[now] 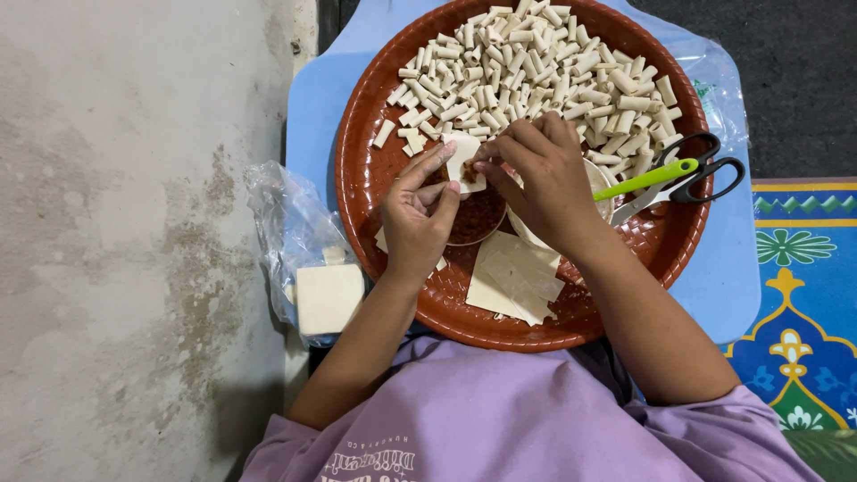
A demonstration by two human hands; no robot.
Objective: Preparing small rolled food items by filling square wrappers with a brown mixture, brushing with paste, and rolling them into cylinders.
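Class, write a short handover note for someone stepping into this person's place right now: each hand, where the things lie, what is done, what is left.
Left hand: holds a small wrapper square with a dab of filling, above the bowl of brown filling.
Right hand: fingertips pinch the same square's edge.
Round brown tray: a large heap of finished rolls on its far half; a stack of unfilled wrappers on its near side; green-handled scissors on its right rim.
Beside the tray, a clear bag with more wrappers.
Done: many rolls. Left: this square is not yet rolled; the stack and bag remain.
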